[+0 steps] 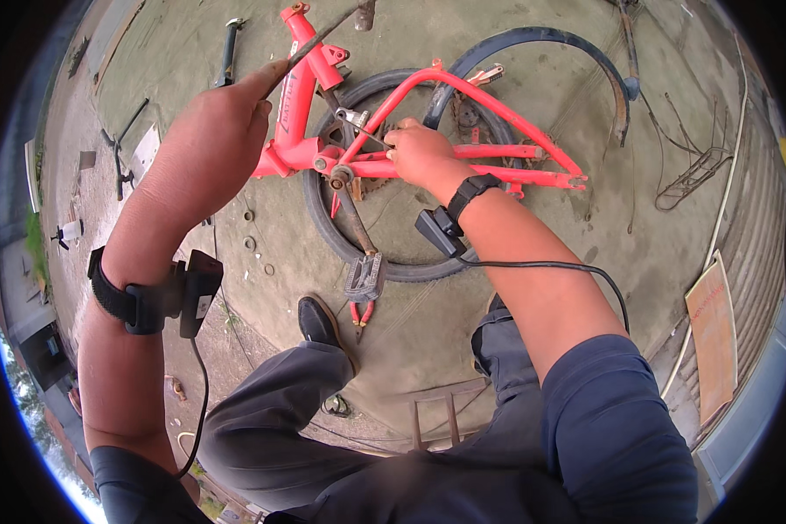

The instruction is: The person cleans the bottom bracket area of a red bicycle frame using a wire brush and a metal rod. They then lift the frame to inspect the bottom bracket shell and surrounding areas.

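Observation:
My left hand [218, 144] is wrapped round the handle of a hammer [323, 42], its head raised above the red bicycle frame [293, 109]. Over the frame's lower tubes, my right hand [424, 155] pinches a thin metal rod [371, 135]. The rod slants up and left toward a silver part [351, 116] near the crank; whether it touches cannot be told. From the frame's joint a rusty crank arm [355, 218] runs down to a grey pedal [365, 278]. A wheel with a black tyre [323, 223] lies flat under the frame.
Red-handled pliers [363, 314] lie near my shoe [319, 321]. A black mudguard [533, 37] curves behind the frame. Several small rings [250, 244] sit on the concrete at left. To the right are a wire rack [694, 175] and a reddish board [713, 336].

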Demonstrator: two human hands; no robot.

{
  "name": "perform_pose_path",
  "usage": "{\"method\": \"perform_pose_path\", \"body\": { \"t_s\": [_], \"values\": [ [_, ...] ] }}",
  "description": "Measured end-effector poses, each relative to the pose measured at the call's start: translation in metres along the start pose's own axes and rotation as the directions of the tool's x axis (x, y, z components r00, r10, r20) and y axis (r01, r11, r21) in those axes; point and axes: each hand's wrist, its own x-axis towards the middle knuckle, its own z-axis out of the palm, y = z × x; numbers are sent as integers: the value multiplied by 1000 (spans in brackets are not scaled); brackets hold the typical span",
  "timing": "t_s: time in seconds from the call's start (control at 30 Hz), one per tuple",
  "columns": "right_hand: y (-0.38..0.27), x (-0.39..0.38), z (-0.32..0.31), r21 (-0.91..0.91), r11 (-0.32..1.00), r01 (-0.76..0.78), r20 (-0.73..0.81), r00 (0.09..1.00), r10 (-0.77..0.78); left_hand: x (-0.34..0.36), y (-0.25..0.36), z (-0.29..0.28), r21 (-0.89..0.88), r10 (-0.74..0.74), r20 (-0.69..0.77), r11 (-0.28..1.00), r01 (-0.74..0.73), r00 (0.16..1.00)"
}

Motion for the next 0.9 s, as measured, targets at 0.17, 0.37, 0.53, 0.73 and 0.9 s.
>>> {"method": "perform_pose_path", "body": {
  "t_s": [0.17, 0.37, 0.53, 0.73, 0.9],
  "values": [
    [2, 1, 1, 18, 1000, -10, 22, 1000, 10, -4, 6, 1, 112, -76, 429, 993, 30, 900],
    [1, 1, 1, 22, 1000, -3, 2, 1000, 2, 3, 9, -13, -78, -153, 47, 985, 156, 987],
    [0, 0, 0, 12, 1000, -11, 13, 1000, 11, -2, 5, -5, 78, -91, 362, 995, 68, 928],
    [0, 1, 0, -6, 1000, -5, 31, 1000, 5, -3, 7, -6, -132, -158, 55, 978, 164, 986],
    [-1, 0, -1, 6, 1000, -16, -1, 1000, 16, 9, 14, -14, 54, -257, 326, 966, 253, 910]
  ]
}}
